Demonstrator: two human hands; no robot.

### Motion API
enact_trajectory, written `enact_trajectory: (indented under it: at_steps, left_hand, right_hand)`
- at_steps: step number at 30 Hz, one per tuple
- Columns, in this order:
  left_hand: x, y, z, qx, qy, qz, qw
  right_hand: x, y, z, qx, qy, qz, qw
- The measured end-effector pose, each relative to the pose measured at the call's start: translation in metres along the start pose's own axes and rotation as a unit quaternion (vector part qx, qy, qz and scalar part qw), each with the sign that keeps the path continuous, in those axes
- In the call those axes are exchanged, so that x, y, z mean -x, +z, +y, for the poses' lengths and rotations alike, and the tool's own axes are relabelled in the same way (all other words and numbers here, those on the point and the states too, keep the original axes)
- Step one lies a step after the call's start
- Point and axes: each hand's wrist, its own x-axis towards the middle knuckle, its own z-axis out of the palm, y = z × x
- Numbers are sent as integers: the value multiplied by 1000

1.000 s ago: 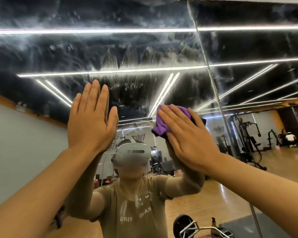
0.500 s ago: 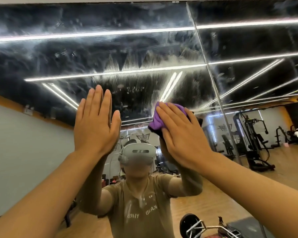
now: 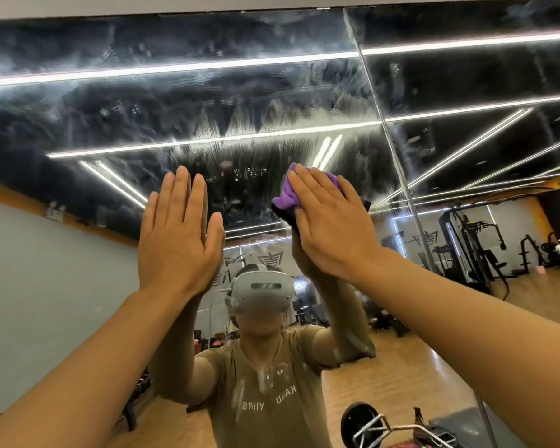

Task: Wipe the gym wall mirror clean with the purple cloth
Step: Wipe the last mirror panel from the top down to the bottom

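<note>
The wall mirror [image 3: 207, 92] fills the view, streaked with hazy smears across its upper part. My right hand [image 3: 333, 227] lies flat with straight fingers on the crumpled purple cloth [image 3: 288, 197], pressing it against the glass at centre. The cloth shows at my fingertips and to the left of my hand. My left hand [image 3: 180, 240] is pressed flat on the mirror to the left of the cloth, fingers straight and together, holding nothing.
A vertical seam [image 3: 388, 156] between mirror panels runs just right of my right hand. The mirror's top edge meets the wall [image 3: 143, 4] above. Reflected in the glass are my own body, gym machines [image 3: 472, 247] and a wooden floor.
My right hand has slid the cloth up the glass and slightly left. The view has tilted up, so the mirror's top edge shows now. My left hand stays flat on the mirror.
</note>
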Motion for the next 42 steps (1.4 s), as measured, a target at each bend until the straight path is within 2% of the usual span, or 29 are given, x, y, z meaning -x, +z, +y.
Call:
enact_trajectory:
  at_steps: [4, 12, 20, 23, 29, 33, 39, 42]
  left_hand:
    - [0, -1, 2, 1, -2, -2, 1000]
    - [1, -1, 4, 11, -6, -5, 1000]
    - [1, 0, 4, 19, -6, 1, 1000]
    - [0, -1, 3, 22, -6, -3, 1000]
    - [-1, -6, -4, 20, 8, -19, 1000]
    - [-2, -12, -15, 18, 45, -38, 998]
    - [1, -21, -34, 26, 91, -61, 994]
    - [13, -21, -43, 23, 99, -60, 993]
  right_hand:
    - [40, 10, 2, -3, -33, 66, 997]
    - [53, 14, 15, 21, -62, 54, 996]
    - [10, 8, 8, 12, -17, 33, 999]
    - [31, 12, 10, 5, -33, 60, 998]
    - [68, 27, 24, -21, -74, 35, 996]
    - [39, 21, 25, -26, -81, 6, 996]
    - [-54, 6, -6, -39, -21, -7, 999]
    - [-52, 11, -18, -43, -15, 4, 999]
